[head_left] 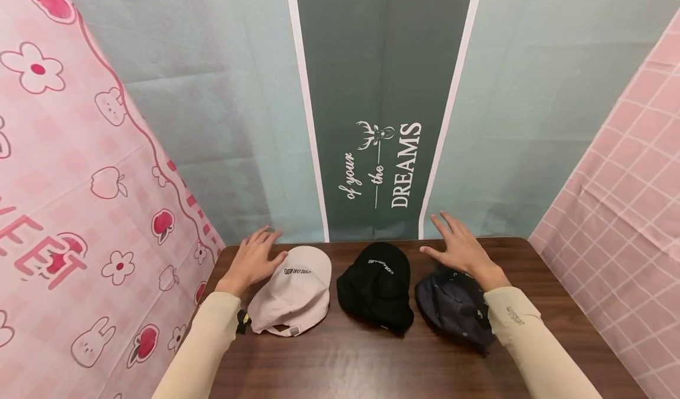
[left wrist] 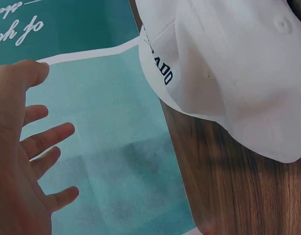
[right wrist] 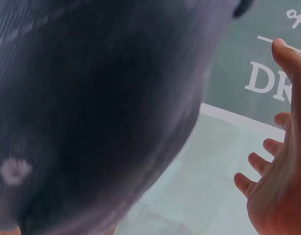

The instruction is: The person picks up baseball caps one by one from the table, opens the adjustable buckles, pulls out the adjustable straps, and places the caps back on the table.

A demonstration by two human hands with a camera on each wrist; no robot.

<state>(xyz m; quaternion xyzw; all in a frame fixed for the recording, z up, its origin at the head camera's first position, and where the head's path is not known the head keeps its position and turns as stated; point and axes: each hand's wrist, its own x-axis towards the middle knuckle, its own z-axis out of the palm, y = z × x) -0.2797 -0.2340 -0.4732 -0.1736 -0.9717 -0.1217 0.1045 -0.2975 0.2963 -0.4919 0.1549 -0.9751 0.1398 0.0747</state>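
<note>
Three caps lie in a row on the brown wooden table. On the left is a white cap [head_left: 297, 293] with dark COLORADO lettering, its brim toward the back wall. A black cap [head_left: 374, 287] with light lettering sits in the middle, and a dark navy cap [head_left: 451, 304] on the right. My left hand [head_left: 256, 257] hovers by the white cap's left side, fingers spread and holding nothing. Above the navy cap, my right hand [head_left: 462, 248] reaches out with fingers extended, hiding part of it. The left wrist view shows the white cap [left wrist: 238, 73] apart from the fingers.
The wooden table [head_left: 340, 366] ends at a green and teal cloth wall [head_left: 249, 121] behind. A pink patterned sheet [head_left: 106, 222] stands on the left, and a pink grid sheet [head_left: 627, 210] on the right. A dark band circles the left wrist.
</note>
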